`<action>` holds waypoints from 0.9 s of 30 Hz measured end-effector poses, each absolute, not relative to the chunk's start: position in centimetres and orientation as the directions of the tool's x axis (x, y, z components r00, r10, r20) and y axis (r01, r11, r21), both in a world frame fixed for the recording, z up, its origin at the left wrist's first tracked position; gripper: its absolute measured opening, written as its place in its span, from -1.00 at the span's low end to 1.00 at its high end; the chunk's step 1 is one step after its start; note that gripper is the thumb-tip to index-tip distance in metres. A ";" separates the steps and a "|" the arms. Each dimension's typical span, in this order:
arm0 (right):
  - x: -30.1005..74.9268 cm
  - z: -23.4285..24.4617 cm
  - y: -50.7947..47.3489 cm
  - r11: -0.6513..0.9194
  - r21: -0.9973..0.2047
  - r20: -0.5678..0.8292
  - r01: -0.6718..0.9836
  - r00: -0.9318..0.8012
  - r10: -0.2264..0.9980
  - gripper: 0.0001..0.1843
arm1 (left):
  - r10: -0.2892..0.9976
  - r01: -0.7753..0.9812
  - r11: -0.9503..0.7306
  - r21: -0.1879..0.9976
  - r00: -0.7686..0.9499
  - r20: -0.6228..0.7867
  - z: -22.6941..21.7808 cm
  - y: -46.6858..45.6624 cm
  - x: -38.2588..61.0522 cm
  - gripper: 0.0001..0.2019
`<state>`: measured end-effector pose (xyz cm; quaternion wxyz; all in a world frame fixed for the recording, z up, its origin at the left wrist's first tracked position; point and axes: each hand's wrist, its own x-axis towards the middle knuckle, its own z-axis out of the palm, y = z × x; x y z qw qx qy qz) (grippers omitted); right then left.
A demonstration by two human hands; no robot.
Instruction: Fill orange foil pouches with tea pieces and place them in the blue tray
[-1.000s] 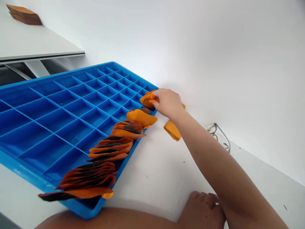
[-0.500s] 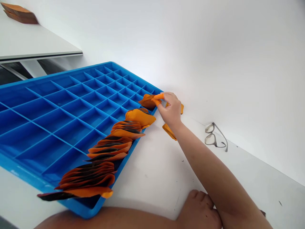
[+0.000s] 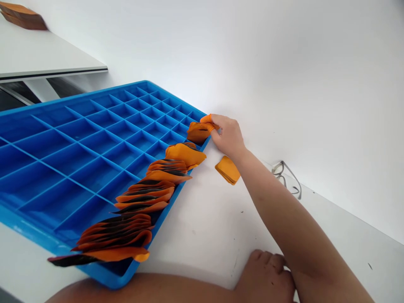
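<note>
your right hand (image 3: 229, 135) is stretched out to the far right corner of the blue tray (image 3: 78, 139). its thumb and forefinger are pinched together on an orange packet (image 3: 197, 132), and the forefinger wears an orange fingertip cover (image 3: 206, 119). the other fingers are curled in behind the pinch. the packet sits at the tray's far end, in the last compartment of the right-hand column, with its top edge standing above the tray wall. i cannot tell whether it is fully seated.

a row of packets (image 3: 139, 202) fills that same right-hand column and runs towards you. they are orange on one face and black on the other, overlapping and leaning like shingles. the nearest one hangs out over the tray's near rim. the remaining compartments show bare blue floor.

a small stack of orange packets (image 3: 227, 169) lies flat on the white table (image 3: 205, 227). it is just beside the tray's right edge and close under your right wrist, apart from the hand.

your left hand (image 3: 268, 275) rests on the table at the near edge, knuckles up, with its fingers curled in together. your left forearm lies across the front of the tray, and your right forearm passes just over the hand. i cannot tell whether anything is under that palm.

a pair of glasses (image 3: 285, 176) lies on the table against the wall, partly hidden behind your right forearm. a brown stack (image 3: 22, 17) sits on the far table, well apart.
</note>
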<state>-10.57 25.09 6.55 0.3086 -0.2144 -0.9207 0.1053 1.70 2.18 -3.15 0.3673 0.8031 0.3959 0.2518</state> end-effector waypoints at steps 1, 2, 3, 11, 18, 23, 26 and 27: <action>-10.7 7.1 25.0 0.892 -0.290 0.509 0.346 -0.734 0.450 -0.69 | 0.826 0.446 -0.408 0.796 0.552 0.114 -3.1 2.1 1.6 -0.69; -10.9 7.6 24.9 0.898 -0.259 0.493 0.357 -0.750 0.441 -0.67 | 0.829 0.438 -0.401 0.805 0.547 0.115 -3.2 2.1 1.6 -0.71; -11.1 7.9 24.7 0.904 -0.226 0.470 0.362 -0.773 0.426 -0.65 | 0.832 0.434 -0.392 0.812 0.543 0.112 -3.2 2.0 1.6 -0.72; -12.8 9.2 23.9 0.794 -0.059 0.267 0.605 -0.757 0.597 -0.62 | 0.851 0.386 -0.330 0.861 0.516 0.094 -3.4 1.6 2.2 -0.70; -14.0 9.7 24.6 0.739 -0.179 0.177 0.649 -0.718 0.673 -0.80 | 0.873 0.389 -0.216 0.896 0.488 -0.001 -2.1 1.5 1.9 -0.71; -12.6 10.1 24.7 0.722 -0.325 0.257 0.611 -0.677 0.689 -0.83 | 0.838 0.385 -0.238 0.892 0.545 -0.012 -1.7 1.7 1.2 -0.68; -11.3 10.3 24.8 0.743 -0.442 0.375 0.502 -0.650 0.661 -0.74 | 0.834 0.401 -0.252 0.881 0.552 -0.012 -1.5 1.7 1.1 -0.70; -10.9 10.3 24.8 0.762 -0.459 0.393 0.458 -0.664 0.636 -0.72 | 0.835 0.402 -0.254 0.880 0.551 -0.011 -1.5 1.6 1.2 -0.72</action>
